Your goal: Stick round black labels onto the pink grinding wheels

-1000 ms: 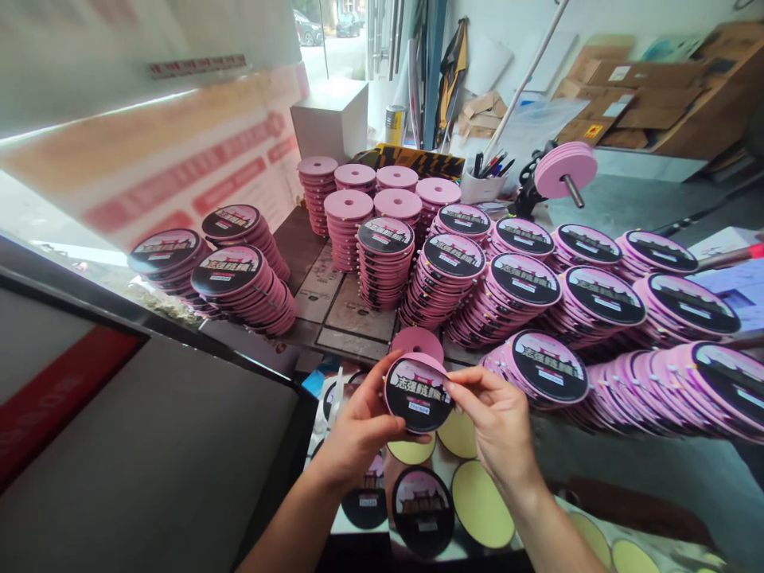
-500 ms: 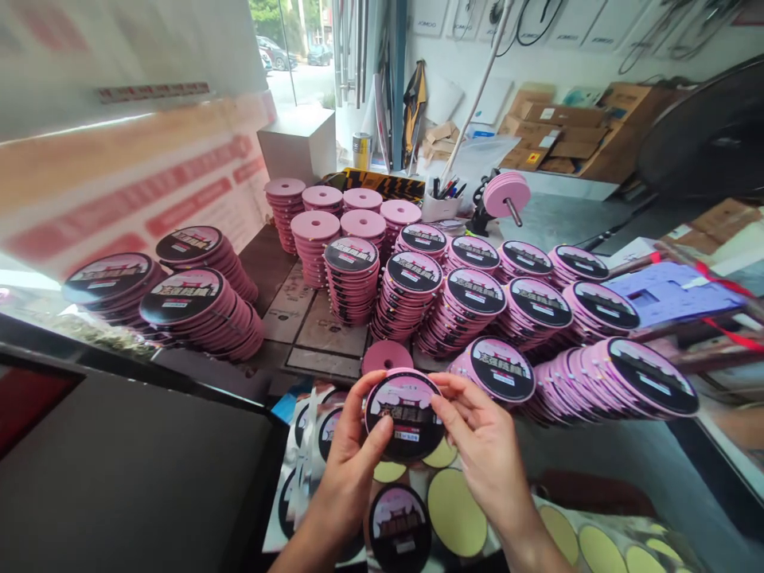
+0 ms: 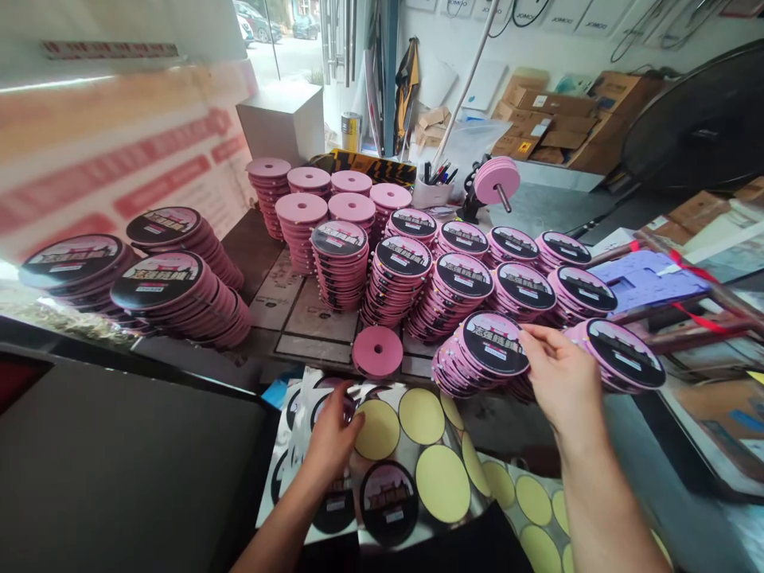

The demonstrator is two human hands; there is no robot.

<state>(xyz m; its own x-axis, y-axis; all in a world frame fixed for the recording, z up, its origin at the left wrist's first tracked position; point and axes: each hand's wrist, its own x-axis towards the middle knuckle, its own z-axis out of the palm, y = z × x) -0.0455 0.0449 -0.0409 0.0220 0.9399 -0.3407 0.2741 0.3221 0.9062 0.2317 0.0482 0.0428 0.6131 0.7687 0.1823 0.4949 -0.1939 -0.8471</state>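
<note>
My right hand [image 3: 564, 378] pinches the right edge of a labelled pink spool [image 3: 495, 342] on top of a short stack at the table's front. The spool's round black-and-pink label faces up. My left hand [image 3: 333, 436] rests over a silvery sticker sheet [image 3: 411, 458], thumb and fingers apart, near a round label partly hidden under the fingers. Black-and-pink round stickers [image 3: 389, 501] remain on the sheet beside bare yellow circles [image 3: 442, 483]. Between my hands, farther back, a plain pink spool [image 3: 377, 352] lies flat near the table edge.
Several stacks of labelled spools [image 3: 403, 256] and plain pink spools [image 3: 302, 208] cover the table. More labelled stacks [image 3: 158, 278] stand at left. Behind are a pen holder [image 3: 434, 191] and a spindle carrying pink spools [image 3: 496, 181]. A black fan [image 3: 704, 127] stands at right.
The labelled spool held by both hands has moved right onto the front stack with my right hand. My left hand has let go and dropped to the sticker sheet.
</note>
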